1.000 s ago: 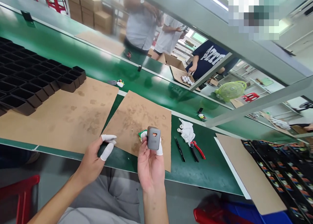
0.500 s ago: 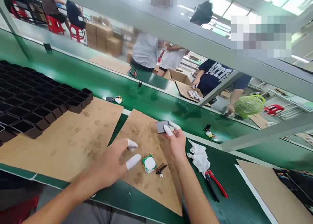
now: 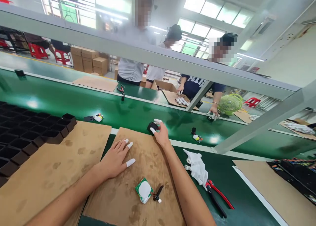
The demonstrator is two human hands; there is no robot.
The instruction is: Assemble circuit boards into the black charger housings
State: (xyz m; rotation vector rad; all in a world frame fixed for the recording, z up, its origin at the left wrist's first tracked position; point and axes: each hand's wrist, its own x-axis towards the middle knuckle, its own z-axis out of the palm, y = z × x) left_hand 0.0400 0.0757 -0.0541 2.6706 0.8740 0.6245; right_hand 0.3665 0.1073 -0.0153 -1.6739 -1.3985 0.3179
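Observation:
My right hand reaches far forward and holds a small dark charger block down on the green conveyor belt, its fingertips in white finger cots pinching the block. My left hand lies flat, fingers spread, on the middle brown cardboard sheet. It holds nothing. A small green-and-white part and a tiny black piece lie on the cardboard near my right forearm.
Black compartment trays stand at left on another cardboard sheet. A white glove and red-handled pliers lie at right. Other people work across the belt. A grey metal frame beam crosses overhead. A green fan stands beyond.
My right hand carried the charger block from in front of me out onto the belt. My left hand came down flat on the cardboard. The view tilted upward.

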